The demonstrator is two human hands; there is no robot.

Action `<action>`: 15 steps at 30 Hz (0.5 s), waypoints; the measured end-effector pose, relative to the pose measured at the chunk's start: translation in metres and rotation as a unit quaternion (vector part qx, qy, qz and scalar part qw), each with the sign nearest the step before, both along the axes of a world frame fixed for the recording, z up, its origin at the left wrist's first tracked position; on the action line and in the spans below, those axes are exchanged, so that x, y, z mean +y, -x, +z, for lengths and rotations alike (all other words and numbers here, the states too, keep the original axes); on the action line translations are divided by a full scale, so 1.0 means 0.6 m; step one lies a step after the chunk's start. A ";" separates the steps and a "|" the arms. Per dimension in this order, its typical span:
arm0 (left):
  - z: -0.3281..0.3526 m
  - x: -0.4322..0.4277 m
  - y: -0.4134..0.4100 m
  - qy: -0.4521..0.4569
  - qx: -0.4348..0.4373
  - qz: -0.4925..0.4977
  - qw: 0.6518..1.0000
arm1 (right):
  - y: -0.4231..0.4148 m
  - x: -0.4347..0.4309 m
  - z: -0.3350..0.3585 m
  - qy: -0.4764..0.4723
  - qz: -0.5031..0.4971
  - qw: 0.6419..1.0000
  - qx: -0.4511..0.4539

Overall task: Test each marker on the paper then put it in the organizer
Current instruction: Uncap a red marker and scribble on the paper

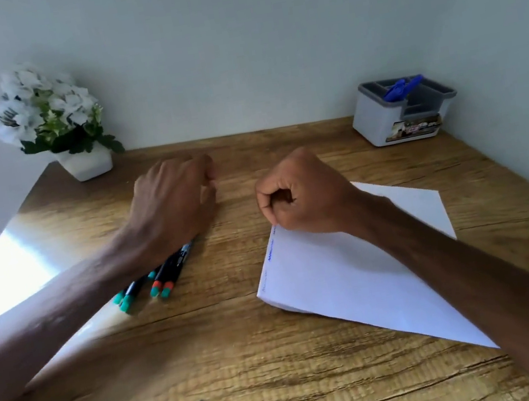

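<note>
A home study corner: a wood-grain table (246, 359) set against plain pale walls (232, 49), potted white flowers (44, 107) at its far left corner, a desk organizer (382, 119) at its far right corner.

Table (280, 353), bearing:
- markers (161, 279), bundled under the left wrist, nearer than the left fingers (209, 178);
- paper (337, 275), beneath the right fingers (271, 199) and spreading right of them;
- potted plant (87, 162), back left, beyond the left fingers;
- organizer (396, 120), back right, beyond the right fingers, with one marker (401, 90) in it.
</note>
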State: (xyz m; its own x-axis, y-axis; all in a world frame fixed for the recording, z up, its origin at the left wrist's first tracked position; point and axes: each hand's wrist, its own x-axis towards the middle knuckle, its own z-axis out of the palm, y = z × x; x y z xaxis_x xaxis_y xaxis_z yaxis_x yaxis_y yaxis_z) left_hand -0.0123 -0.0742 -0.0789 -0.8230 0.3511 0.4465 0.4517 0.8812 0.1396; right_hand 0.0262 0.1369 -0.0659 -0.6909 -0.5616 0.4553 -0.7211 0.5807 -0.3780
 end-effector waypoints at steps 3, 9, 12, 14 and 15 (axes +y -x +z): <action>-0.013 -0.019 -0.032 -0.010 0.019 0.016 1.000 | 0.003 0.000 -0.002 0.004 -0.002 1.000 -0.005; -0.012 -0.034 -0.073 -0.035 0.021 0.026 0.999 | 0.002 -0.002 -0.005 -0.004 -0.008 1.000 -0.012; -0.006 -0.034 -0.077 0.016 0.011 0.048 0.999 | 0.002 -0.002 -0.006 -0.011 -0.007 1.000 -0.014; -0.004 -0.035 -0.078 0.061 0.003 0.070 0.996 | 0.000 -0.004 -0.005 -0.012 -0.006 1.000 -0.014; -0.003 -0.035 -0.079 0.083 -0.003 0.079 0.993 | 0.000 -0.005 -0.004 -0.011 -0.006 1.000 -0.016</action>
State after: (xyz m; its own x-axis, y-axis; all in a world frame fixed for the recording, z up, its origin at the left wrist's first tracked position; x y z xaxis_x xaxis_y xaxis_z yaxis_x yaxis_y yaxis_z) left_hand 0.0352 -0.0952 -0.0806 -0.8765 0.2854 0.3876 0.3049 0.9523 -0.0118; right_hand 0.0262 0.1341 -0.0682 -0.7107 -0.5636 0.4209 -0.7027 0.5970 -0.3870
